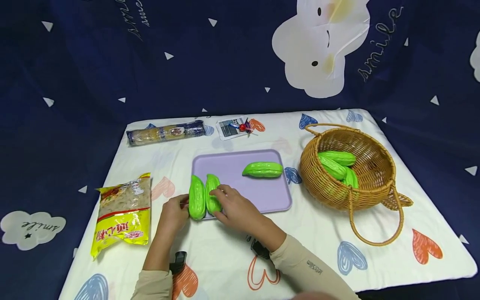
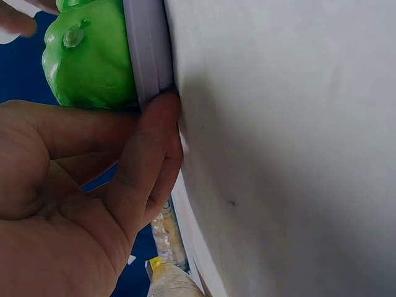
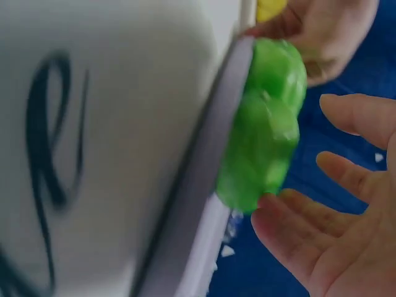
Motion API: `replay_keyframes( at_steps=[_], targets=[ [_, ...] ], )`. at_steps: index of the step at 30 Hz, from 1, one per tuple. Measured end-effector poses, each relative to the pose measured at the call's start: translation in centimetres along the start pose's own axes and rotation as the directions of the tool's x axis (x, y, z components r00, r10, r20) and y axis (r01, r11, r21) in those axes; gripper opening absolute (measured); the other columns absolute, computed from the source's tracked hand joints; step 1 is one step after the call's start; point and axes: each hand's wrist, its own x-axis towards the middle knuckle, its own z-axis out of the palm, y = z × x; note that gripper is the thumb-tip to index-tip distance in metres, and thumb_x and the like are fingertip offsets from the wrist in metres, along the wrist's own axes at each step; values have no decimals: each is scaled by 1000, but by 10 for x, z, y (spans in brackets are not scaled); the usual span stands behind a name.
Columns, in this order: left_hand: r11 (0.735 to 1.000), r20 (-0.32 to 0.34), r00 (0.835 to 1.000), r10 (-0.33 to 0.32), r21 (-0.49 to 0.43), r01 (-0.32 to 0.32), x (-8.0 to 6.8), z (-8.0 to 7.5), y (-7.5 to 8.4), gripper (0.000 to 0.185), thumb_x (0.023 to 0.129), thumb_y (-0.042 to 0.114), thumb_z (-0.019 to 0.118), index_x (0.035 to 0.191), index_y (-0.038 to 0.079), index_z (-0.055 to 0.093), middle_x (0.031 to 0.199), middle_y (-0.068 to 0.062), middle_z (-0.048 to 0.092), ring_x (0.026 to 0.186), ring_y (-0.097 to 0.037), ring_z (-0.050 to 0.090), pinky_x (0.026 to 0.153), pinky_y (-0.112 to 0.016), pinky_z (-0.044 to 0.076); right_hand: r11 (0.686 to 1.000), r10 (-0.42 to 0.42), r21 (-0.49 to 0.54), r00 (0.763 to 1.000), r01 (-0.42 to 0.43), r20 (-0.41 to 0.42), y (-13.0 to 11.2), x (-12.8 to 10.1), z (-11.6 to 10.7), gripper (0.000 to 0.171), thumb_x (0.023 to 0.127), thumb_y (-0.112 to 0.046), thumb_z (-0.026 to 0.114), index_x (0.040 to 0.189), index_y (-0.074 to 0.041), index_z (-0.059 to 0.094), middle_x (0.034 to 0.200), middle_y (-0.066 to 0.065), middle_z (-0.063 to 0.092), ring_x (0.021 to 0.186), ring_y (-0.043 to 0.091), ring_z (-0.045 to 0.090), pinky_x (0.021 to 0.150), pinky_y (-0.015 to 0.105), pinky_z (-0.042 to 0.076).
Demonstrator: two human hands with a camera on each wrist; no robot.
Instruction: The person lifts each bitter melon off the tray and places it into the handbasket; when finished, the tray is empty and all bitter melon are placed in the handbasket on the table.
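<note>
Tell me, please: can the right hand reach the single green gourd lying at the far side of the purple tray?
Probably yes. The right hand rests on the tray, and only bare tray surface lies between it and the gourd; nothing blocks the way.

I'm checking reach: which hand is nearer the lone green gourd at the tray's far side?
Right. The right hand rests on the tray's near-left gourds, closer to the lone gourd; the left hand sits off the tray's left edge.

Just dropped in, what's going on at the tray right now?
A person is lining up two green toy gourds at the near left corner of the lilac tray. The left hand touches the left gourd, while the right hand rests straight fingers on the right gourd. A third gourd lies farther back on the tray, and more sit in the wicker basket.
</note>
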Motion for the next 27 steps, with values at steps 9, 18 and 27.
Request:
replay_keyframes(
  at_steps=[9,18,27],
  targets=[
    [1000,2,1000,-4,7,4,1,2,1,35,90,-2,54,123,-6,62,106,-21,69,96,-32,64,87,-47,49,998,50,-41,998,-48,44,-4,5,11,48,91,-34,65,134,-16,53,144,16,42,125,30,50,90,41,52],
    [1000,0,1000,-3,13,3,1,2,0,35,89,-2,54,123,-6,63,105,-20,69,95,-32,64,85,-47,49,996,88,32,996,-88,17,3,7,13,34,89,-23,69,117,-11,55,135,18,48,103,28,63,82,37,54],
    [1000,-12,1000,-7,11,7,0,1,-1,37,88,-2,54,124,-7,62,107,-21,69,96,-32,64,86,-48,48,990,119,79,993,-118,-15,9,1,3,32,90,-21,69,117,-11,56,133,15,51,102,27,64,81,36,54]
  ],
)
